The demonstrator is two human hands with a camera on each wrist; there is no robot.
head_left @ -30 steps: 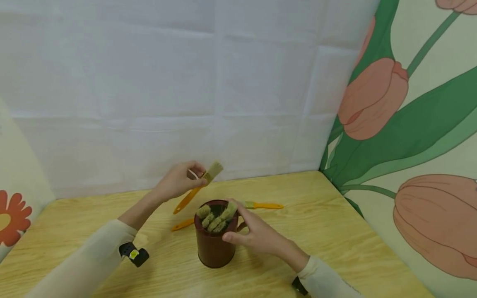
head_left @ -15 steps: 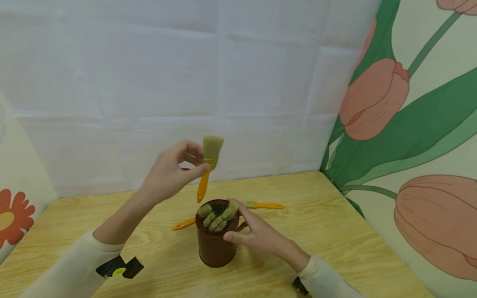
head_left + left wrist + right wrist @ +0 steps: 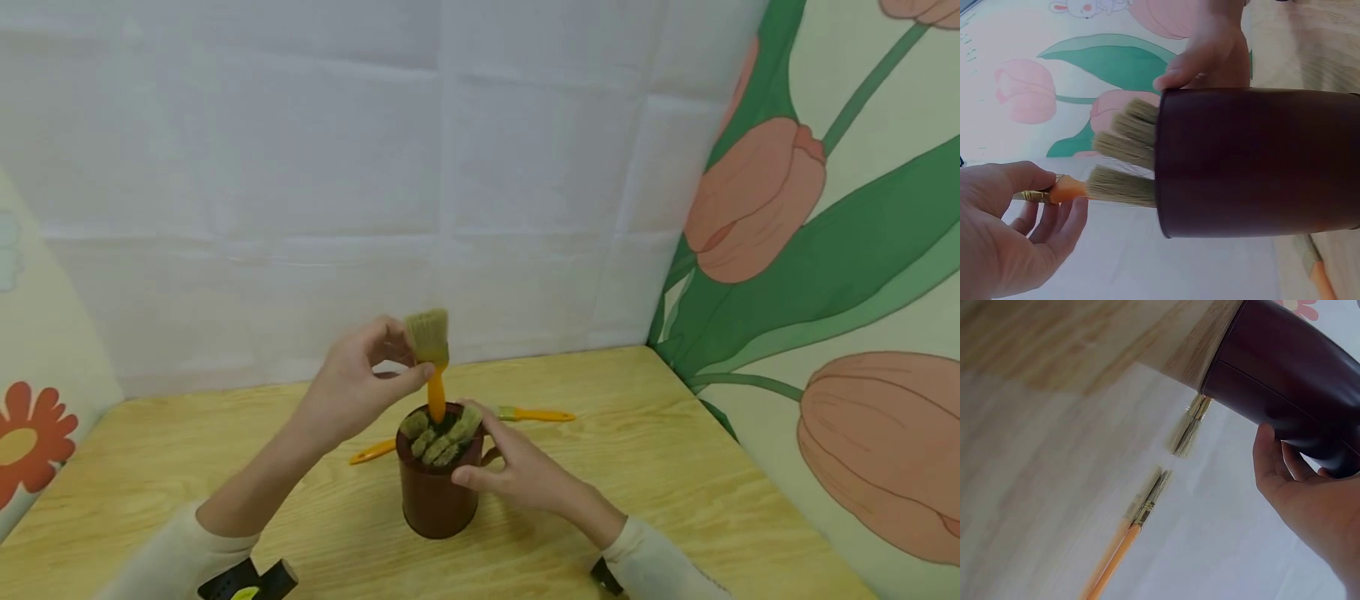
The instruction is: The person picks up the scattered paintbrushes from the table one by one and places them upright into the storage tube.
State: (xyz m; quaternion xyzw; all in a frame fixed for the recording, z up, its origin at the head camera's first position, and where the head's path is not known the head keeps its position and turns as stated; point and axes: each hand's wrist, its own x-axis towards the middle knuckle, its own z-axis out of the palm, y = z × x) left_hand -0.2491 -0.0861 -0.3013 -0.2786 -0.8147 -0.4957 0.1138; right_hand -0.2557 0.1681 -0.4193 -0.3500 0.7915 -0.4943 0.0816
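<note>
My left hand (image 3: pixel 356 379) pinches a paintbrush (image 3: pixel 430 333) near its metal band, bristles up. The orange handle points down into the mouth of a dark red-brown mug (image 3: pixel 438 500); its tip is hidden from me. Several paintbrushes stand in the mug, their pale bristles (image 3: pixel 1124 184) sticking out past the rim in the left wrist view. My right hand (image 3: pixel 517 467) grips the mug at its right side, thumb on the near side and fingers behind. In the right wrist view that hand (image 3: pixel 1316 494) lies against the mug's wall (image 3: pixel 1291 375).
On the wooden table (image 3: pixel 315 517), one loose paintbrush (image 3: pixel 536 414) lies behind the mug to the right. Another orange handle (image 3: pixel 372 451) shows at the mug's left, the mug covering its other end. A white sheet (image 3: pixel 300 167) hangs at the back, a tulip-printed wall (image 3: pixel 862 317) at right.
My left hand has raised the paintbrush, turned it upright with bristles up, carried it right over the mug, then lowered it handle first into the mouth. My right hand has stayed on the mug.
</note>
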